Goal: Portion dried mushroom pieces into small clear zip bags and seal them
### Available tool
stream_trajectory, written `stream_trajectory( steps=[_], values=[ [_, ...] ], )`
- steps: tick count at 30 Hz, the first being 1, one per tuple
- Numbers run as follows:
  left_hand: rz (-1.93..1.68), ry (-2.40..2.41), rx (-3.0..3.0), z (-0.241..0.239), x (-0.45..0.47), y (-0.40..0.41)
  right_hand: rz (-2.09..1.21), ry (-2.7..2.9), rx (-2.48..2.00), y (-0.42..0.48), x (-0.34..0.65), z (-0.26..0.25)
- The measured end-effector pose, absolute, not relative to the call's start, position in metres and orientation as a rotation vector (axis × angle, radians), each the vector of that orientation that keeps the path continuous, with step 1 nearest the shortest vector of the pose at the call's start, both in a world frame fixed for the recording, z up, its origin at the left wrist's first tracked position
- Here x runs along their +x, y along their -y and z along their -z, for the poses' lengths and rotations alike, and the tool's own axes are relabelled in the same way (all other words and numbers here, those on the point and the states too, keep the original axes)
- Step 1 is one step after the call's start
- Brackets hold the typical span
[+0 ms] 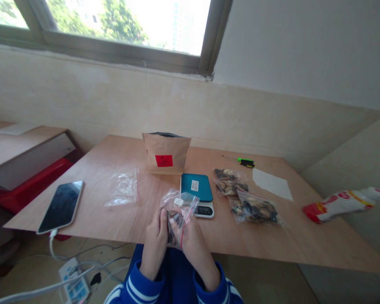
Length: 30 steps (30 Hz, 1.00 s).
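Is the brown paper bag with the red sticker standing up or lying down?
Standing up. The brown paper bag with the red sticker rests on its bottom edge on the wooden table, its dark open top facing upward.

Scale (196, 194) mid-table, paper pouch (166, 153) behind it, phone (61, 206) far left, filled bags (245, 198) right.

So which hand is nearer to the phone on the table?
Left. The left hand sits at the table's near edge, on the same side as the phone, with bare wood between. The right hand is farther off; both grip the small clear bag.
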<state>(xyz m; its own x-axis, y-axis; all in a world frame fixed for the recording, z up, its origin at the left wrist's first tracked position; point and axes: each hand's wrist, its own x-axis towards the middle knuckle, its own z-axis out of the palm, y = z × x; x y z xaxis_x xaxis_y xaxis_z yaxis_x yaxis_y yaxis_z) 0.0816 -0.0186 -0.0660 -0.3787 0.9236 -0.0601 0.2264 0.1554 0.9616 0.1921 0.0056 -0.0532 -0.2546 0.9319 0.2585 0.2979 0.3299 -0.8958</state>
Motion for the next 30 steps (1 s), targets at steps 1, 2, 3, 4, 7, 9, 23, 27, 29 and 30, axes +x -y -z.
stream_trajectory(
  steps=[1,2,3,4,7,9,23,27,29,30],
  values=[
    [-1.274,-1.743,1.103,0.066,0.082,0.019,-0.958,1.746,-1.11,-0.004,0.192,0.052],
    [-1.283,-1.747,1.103,0.067,0.082,0.019,-0.969,1.747,-1.111,-0.003,0.192,0.052],
    [-1.292,-1.745,1.105,0.067,0.082,0.019,-0.973,1.75,-1.103,-0.002,0.192,0.051],
    [-1.3,-1.741,1.107,0.068,0.082,0.02,-0.974,1.759,-1.088,-0.002,0.192,0.051],
    [-1.315,-1.72,1.096,0.07,0.082,0.02,-0.961,1.795,-1.042,-0.001,0.193,0.05],
    [-1.316,-1.698,1.069,0.073,0.081,0.019,-0.945,1.799,-1.045,-0.002,0.194,0.05],
    [-1.481,-1.805,0.775,0.113,0.073,0.008,-0.999,1.653,-1.124,0.005,0.183,0.063],
    [-1.509,-1.679,0.736,0.115,0.078,0.003,-0.999,1.414,-1.162,0.0,0.183,0.064],
    [-1.509,-1.583,0.699,0.117,0.083,0.002,-0.996,1.317,-1.159,-0.005,0.184,0.063],
    [-1.501,-1.538,0.675,0.12,0.086,0.001,-1.016,1.279,-1.149,-0.009,0.186,0.061]
  ],
)
